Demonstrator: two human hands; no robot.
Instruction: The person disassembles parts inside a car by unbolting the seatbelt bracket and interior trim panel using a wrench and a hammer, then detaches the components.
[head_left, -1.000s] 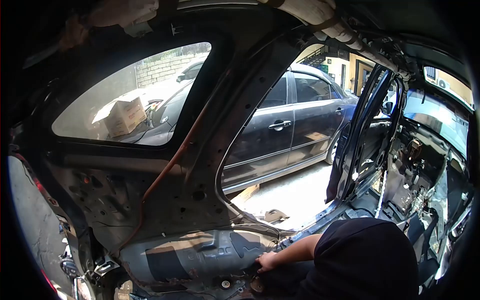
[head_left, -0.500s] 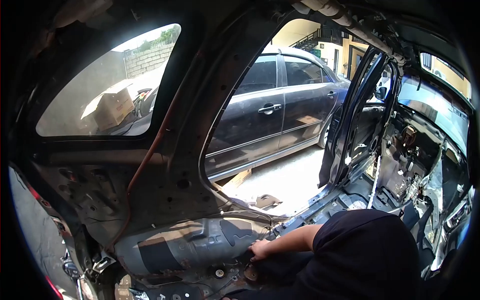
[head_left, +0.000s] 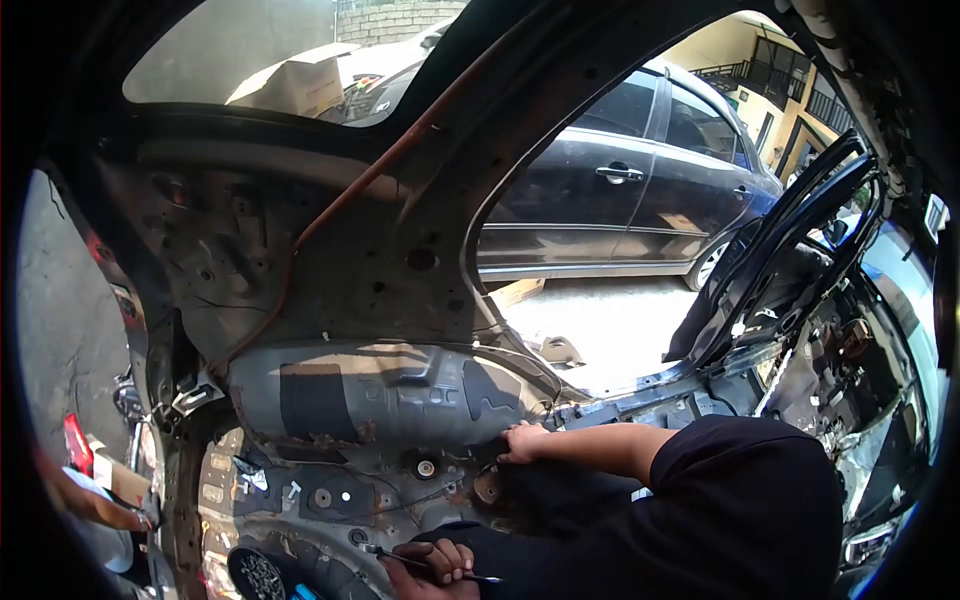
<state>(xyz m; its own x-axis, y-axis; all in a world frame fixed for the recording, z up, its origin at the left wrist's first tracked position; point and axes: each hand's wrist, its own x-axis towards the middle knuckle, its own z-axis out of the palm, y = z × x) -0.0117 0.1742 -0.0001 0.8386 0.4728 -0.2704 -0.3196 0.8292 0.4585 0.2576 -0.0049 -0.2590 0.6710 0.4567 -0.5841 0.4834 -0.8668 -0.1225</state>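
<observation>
My right hand rests at the front lower end of the grey metal wheel arch, fingers bent downward but apart. No object shows in it. At the bottom of the view, my left hand is closed around a slim silver metal hand tool; one end sticks out at the left and a thin tip at the right. The tool's exact kind is unclear. Left of that hand, a dark bowl contains many small screws or bolts. Beneath lies the stripped metal car floor.
A blue item lies beside the bowl. Outside at the left, another person's arm is near a cardboard box. Through the door opening stands a dark car. A reddish-brown strip runs down the pillar.
My view has tilted downward, bringing my left hand with the tool and the bowl into sight. Another person's arm has appeared at the left. My right hand stays by the wheel arch.
</observation>
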